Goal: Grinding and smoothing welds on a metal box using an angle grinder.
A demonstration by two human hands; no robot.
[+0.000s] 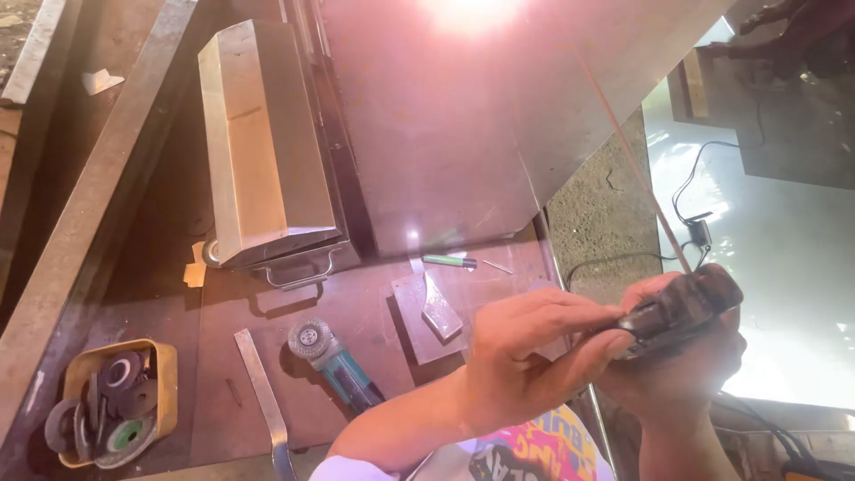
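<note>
Dark, worn, greasy-looking electrode holder, matt and scuffed, gripped between left hand and right hand. Thin coated welding rod, dull pinkish. Brushed, shiny sheet-metal box far left. Rusty matt steel tabletop. Teal plastic-bodied angle grinder with bright wire-brush head. Yellow plastic tray of gritty abrasive discs.

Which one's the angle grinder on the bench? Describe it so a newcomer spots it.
Start at the long folded metal box lying on the rusty workbench. Just below its handle end lies the angle grinder, between a flat metal strip and a small steel plate. It alone has a teal body and a round wire wheel.
</note>
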